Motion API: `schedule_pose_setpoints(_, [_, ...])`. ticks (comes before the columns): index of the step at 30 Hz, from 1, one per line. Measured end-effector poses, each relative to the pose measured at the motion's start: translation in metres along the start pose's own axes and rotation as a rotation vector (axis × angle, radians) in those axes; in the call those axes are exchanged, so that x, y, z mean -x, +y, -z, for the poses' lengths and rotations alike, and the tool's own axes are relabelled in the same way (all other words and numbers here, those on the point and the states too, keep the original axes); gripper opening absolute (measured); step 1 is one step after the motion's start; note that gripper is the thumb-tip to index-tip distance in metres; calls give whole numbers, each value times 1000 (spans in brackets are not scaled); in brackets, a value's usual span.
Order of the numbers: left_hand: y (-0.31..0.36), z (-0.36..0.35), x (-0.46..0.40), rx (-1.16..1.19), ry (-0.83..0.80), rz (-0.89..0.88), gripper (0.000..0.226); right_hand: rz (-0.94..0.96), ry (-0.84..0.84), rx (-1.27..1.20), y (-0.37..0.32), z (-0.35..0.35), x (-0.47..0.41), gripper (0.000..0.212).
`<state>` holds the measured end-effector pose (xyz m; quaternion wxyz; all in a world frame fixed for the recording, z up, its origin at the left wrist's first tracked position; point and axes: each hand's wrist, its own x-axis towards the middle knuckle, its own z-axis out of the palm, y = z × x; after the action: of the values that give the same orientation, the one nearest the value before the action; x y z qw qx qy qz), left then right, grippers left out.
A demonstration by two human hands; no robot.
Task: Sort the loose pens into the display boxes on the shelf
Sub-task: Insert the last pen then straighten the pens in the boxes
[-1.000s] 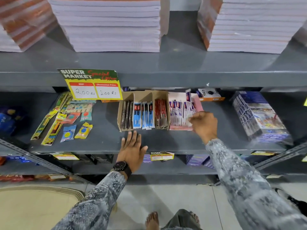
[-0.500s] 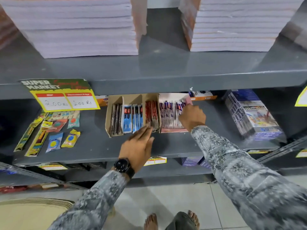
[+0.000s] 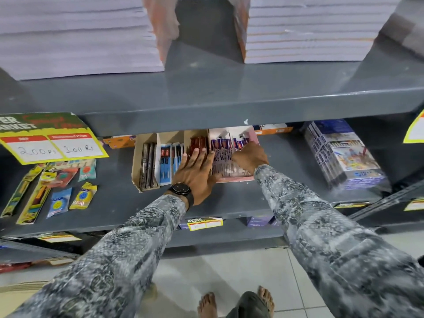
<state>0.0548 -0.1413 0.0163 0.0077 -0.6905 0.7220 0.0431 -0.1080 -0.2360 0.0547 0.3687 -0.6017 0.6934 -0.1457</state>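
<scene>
packed pens [image 3: 226, 157] upright in pink box [image 3: 234, 179], brown cardboard box [image 3: 137, 166] alongside

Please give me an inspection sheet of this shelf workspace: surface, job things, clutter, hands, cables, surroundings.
Surface: grey metal shelf, front strip bare.
Job's things: brown box with dark, blue and red pens; pink box of purple pens beside it.
Clutter: flat packets at left; wrapped boxes at right.
Hands: left hand flat, fingers spread, over the brown box's right end; right hand in the pink box, grip hidden.
Cables: nothing seen.
Surroundings: paper stacks above; price sign; tiled floor.
</scene>
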Motion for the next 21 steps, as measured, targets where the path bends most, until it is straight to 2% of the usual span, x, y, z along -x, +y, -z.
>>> schedule_pose_setpoints(5, [1, 3, 3, 27, -3, 7, 70, -34, -40, -93, 1, 5, -5, 9])
schedule_pose_setpoints(8, [0, 3, 4, 49, -9, 10, 70, 4, 33, 119, 5, 2, -4, 9])
schedule_pose_setpoints(10, [-1, 2, 4, 53, -5, 4, 69, 60, 91, 234, 5, 0, -2, 19])
schedule_pose_setpoints(14, [-5, -2, 3, 40, 27, -19, 70, 274, 206, 380, 4, -5, -7, 27])
schedule_pose_setpoints(17, [-5, -5, 2, 29, 35, -15, 71, 437, 42, 612, 9, -16, -21, 39])
schedule_pose_setpoints(19, [-3, -5, 2, 30, 41, -12, 72, 377, -180, 682, 18, -25, -28, 68])
schedule_pose_setpoints(21, [-2, -5, 2, 37, 45, -12, 72, 318, -319, 716, 25, -31, -31, 83])
